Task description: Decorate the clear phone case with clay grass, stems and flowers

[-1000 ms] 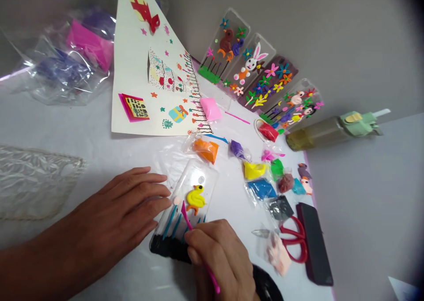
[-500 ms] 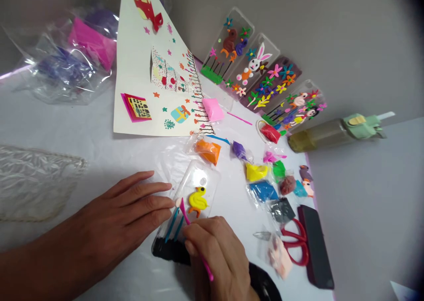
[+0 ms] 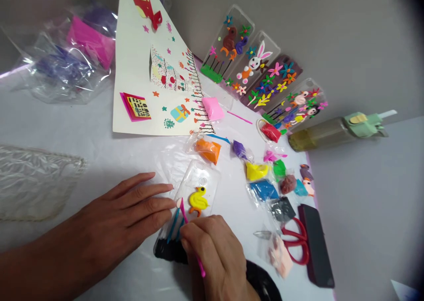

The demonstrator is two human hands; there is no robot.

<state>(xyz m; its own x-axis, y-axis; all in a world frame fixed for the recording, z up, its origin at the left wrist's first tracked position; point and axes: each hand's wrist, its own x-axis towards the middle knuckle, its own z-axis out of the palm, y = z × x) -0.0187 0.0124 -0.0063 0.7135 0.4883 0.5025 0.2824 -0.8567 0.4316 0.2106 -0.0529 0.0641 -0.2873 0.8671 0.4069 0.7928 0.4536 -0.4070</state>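
A clear phone case (image 3: 188, 177) lies on the white table, decorated with a yellow clay duck (image 3: 198, 199), two blue clay stems (image 3: 173, 226) and a black clay band (image 3: 168, 249) along its near end. My right hand (image 3: 215, 252) grips a pink modelling tool (image 3: 183, 209). Its flat tip touches a small pale piece of clay (image 3: 179, 202) at the top of one stem. My left hand (image 3: 132, 212) rests flat with fingers stretched out, fingertips at the case's left edge beside that pale piece. Part of the black band is hidden behind my right hand.
Several clay packets, including an orange one (image 3: 208, 150) and a blue one (image 3: 263, 190), lie behind and right of the case. Red-handled scissors (image 3: 300, 243) sit beside a dark box (image 3: 316, 246). Decorated cases (image 3: 255, 62), a bottle (image 3: 324, 133) and a card (image 3: 132, 71) stand behind.
My right hand and the rear end of the pink tool have shifted slightly left, tilting the tool more upright. Its tip stays at the pale clay. My left hand has barely moved.
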